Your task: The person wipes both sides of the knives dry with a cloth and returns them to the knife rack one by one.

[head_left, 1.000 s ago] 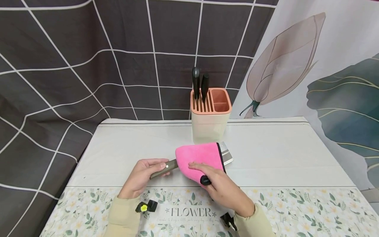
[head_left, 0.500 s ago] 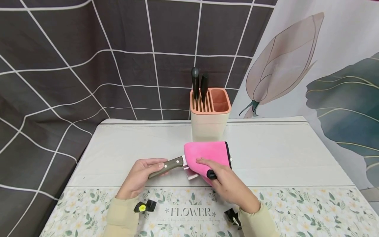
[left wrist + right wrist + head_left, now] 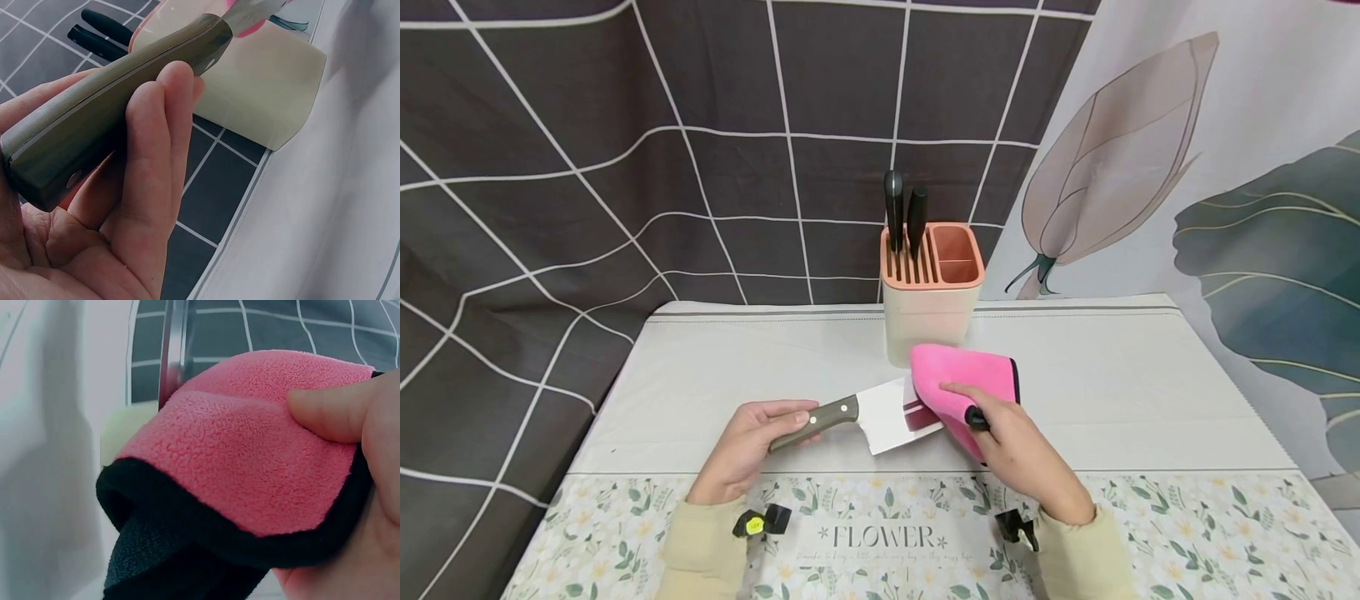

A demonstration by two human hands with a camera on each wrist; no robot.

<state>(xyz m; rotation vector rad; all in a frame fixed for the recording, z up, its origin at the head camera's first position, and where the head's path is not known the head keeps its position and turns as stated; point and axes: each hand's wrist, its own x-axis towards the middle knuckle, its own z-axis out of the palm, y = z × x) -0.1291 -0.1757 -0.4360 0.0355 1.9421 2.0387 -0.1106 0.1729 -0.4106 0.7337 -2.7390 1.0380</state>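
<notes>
A cleaver (image 3: pixel 883 417) with a broad blade and an olive-brown riveted handle is held by its handle in my left hand (image 3: pixel 752 442). In the left wrist view the fingers curl about the handle (image 3: pixel 119 94). My right hand (image 3: pixel 1026 437) grips a folded pink cloth (image 3: pixel 970 375) with black edging, which wraps over the far end of the blade and hides the tip. The right wrist view shows the thumb pressing on the fleecy cloth (image 3: pixel 244 450), with a strip of the blade (image 3: pixel 174 350) standing out beyond it.
Behind the cloth stands a cream knife block (image 3: pixel 925 321) with an orange slotted top. Two black-handled knives (image 3: pixel 895 208) sit upright in its slots. A white and floral tablecloth (image 3: pixel 1150 400) covers the table, and a dark checked curtain (image 3: pixel 842 175) hangs behind.
My right hand has slid the pink cloth rightward along the blade, away from the handle. More of the blade near the handle now shows. My left hand stays nearly still.
</notes>
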